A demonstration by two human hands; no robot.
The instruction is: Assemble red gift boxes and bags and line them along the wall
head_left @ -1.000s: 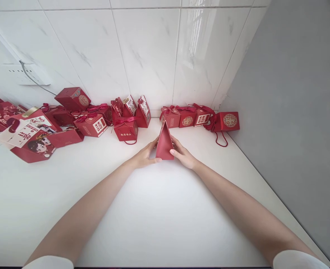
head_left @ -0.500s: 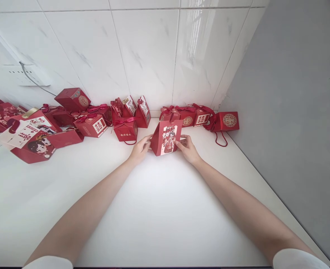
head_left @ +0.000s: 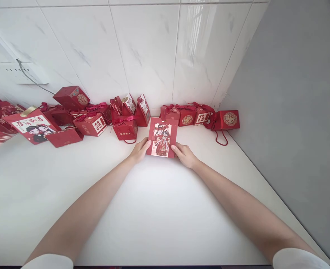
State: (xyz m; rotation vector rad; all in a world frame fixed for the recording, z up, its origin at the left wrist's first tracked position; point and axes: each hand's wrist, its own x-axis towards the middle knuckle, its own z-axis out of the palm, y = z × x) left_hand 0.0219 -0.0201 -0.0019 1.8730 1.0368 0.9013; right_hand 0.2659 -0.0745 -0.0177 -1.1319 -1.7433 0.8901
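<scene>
A red gift box with a printed pair of figures in traditional dress faces me at the middle of the white table. My left hand grips its left edge, thumb on the front. On the opposite edge my right hand holds it the same way, fingers hidden behind. Just behind and to the left stands a red box with a ribbon bow. Behind to the right is a ribboned red box, partly covered by the held one.
Along the tiled wall stand several red boxes, among them one with a white double-character label. A box with a rope handle lies near the grey side panel. At far left is a red printed bag.
The held box has turned its printed face squarely toward me and shifted slightly left. At far left, another person's hand and the printed box beside it have moved left, the hand out of view.
</scene>
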